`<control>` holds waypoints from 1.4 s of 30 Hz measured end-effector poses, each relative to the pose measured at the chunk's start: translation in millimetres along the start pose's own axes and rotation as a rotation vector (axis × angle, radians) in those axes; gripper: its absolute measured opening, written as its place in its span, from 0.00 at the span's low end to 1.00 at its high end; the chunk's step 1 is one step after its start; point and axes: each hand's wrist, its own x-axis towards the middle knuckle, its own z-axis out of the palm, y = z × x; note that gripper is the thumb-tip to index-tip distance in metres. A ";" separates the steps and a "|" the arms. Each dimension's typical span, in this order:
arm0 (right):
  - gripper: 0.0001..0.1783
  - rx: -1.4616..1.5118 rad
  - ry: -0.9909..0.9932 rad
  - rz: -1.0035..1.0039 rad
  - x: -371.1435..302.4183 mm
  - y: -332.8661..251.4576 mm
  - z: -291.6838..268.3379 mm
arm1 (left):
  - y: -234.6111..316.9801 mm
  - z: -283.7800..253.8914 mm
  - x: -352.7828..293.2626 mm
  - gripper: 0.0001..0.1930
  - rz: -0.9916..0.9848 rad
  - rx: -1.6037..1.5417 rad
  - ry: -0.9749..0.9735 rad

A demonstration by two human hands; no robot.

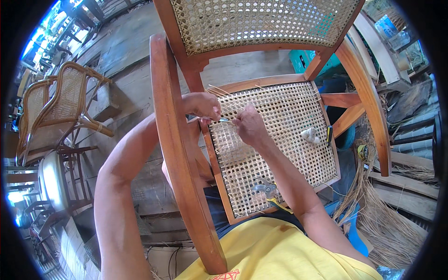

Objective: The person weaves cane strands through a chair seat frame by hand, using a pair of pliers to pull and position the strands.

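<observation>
A wooden armchair [163, 116] has a woven cane seat [289, 112], which lies in front of me. My left hand [205, 106] reaches past the chair's left armrest to the seat's left edge. Its fingers are closed on a thin, shiny metal tool [224, 120], whose exact kind is too small to tell. Close beside it, my right hand [252, 125] is pinched over the weave, with a pale cane strand at its fingertips. Loose cane ends [218, 90] stick out at the seat's far left corner. Yellow-handled cutting pliers [268, 190] lie on the seat near me.
On the seat's right side are a whitish lump [310, 135] and a black-and-yellow tool [329, 135]. Loose cane strands [373, 210] hang and pile at right, near a tape measure [362, 152]. Rattan chairs [60, 102] stand at left. A green crate [303, 60] sits behind the seat.
</observation>
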 end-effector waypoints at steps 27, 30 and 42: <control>0.11 0.096 -0.015 0.132 -15.0 -5.7 -1.7 | 30.7 17.8 11.4 0.19 -0.246 0.082 0.007; 0.09 0.196 0.042 0.098 -17.5 -11.9 4.5 | 29.2 18.9 10.7 0.20 -0.267 0.042 0.021; 0.03 0.346 0.133 -0.032 -22.3 -1.7 20.9 | -14.7 9.9 -28.9 0.09 0.059 0.667 0.590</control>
